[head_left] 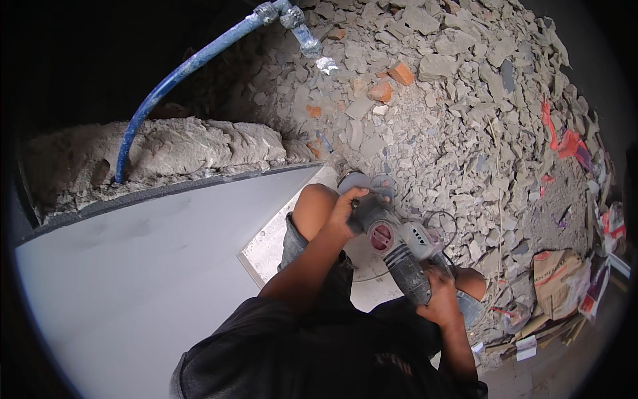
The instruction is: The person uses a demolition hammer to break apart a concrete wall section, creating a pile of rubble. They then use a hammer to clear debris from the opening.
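My left hand [349, 213] grips the front handle of a dusty grey and black power tool [409, 256] with a round reddish cap, held low between my bent knees. My right hand [435, 296] is closed on its rear grip at the lower right, and a dark cable loops beside it. The tool's tip is hidden. Flat rounded grey shapes, too unclear to name, lie just beyond my left hand. Broken rubble [452, 133] with orange brick pieces [401, 73] spreads beyond the tool.
A rough masonry edge [199, 143] borders a large pale smooth panel [133, 279] on my left. A bent blue pipe [173, 80] with whitened fittings rises from the masonry. Torn sacks [555, 286], red plastic scraps [568, 143] and wood strips lie at the right.
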Motion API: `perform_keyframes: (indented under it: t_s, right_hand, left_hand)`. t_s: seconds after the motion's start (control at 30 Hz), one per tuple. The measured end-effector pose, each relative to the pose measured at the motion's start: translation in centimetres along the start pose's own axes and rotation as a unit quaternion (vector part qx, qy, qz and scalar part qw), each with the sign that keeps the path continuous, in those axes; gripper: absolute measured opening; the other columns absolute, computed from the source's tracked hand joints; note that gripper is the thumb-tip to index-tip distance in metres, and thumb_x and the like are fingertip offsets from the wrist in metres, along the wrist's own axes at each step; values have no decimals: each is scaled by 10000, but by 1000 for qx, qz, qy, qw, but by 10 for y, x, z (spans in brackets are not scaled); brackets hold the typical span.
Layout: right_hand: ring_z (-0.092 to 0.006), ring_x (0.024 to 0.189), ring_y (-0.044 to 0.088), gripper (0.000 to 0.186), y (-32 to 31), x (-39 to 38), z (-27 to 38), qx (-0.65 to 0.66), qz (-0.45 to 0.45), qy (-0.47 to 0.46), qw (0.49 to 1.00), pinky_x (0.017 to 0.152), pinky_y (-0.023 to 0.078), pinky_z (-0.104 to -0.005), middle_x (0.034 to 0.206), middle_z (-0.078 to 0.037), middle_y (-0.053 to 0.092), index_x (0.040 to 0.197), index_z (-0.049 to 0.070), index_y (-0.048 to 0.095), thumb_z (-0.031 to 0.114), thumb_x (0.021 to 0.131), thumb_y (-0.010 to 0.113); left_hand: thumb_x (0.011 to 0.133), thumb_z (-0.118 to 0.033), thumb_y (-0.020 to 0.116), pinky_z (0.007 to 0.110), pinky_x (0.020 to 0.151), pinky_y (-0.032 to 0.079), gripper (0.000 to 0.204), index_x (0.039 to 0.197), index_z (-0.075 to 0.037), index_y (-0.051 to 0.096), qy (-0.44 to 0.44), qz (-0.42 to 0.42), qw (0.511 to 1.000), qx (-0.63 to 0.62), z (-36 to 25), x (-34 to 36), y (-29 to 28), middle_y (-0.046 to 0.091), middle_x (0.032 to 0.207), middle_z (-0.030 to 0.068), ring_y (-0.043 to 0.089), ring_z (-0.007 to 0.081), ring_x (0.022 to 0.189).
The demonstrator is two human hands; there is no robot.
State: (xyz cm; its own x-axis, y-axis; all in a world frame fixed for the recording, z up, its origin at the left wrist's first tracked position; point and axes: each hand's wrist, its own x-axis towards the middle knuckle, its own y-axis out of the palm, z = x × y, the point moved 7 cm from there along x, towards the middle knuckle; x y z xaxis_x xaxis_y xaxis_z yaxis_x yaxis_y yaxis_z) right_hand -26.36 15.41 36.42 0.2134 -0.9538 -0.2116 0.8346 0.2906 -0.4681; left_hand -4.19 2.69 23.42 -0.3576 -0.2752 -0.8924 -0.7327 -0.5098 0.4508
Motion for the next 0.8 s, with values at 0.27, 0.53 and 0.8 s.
perform_keyframes:
  t_s: [0.27,0.53,0.8]
  right_hand:
    - [-339,946,700,583,-68,-45,179,-60,72,-20,995,873,566,-434,981,-168,702,1050,-13,672,161,526,861]
    - [-338,1029,702,518,-109,-40,260,-84,88,-66,990,912,564,-417,1091,-177,716,1097,-3,673,143,617,806]
    - [-330,1017,708,543,-85,16,272,-106,134,-56,984,883,568,-420,1108,-179,716,1112,9,665,191,620,805]
  left_hand:
    - [919,-418,732,508,987,531,477,1128,0,634,13,-54,998,-10,5,-170,45,701,1053,202,684,341,1022]
    - [874,-320,725,531,989,515,394,1119,-20,653,12,-26,999,-33,-5,-245,64,701,1054,166,668,356,1001]
    - [860,-288,721,516,926,544,332,1073,-47,636,89,-37,995,-33,-55,-237,42,689,996,154,670,351,932]
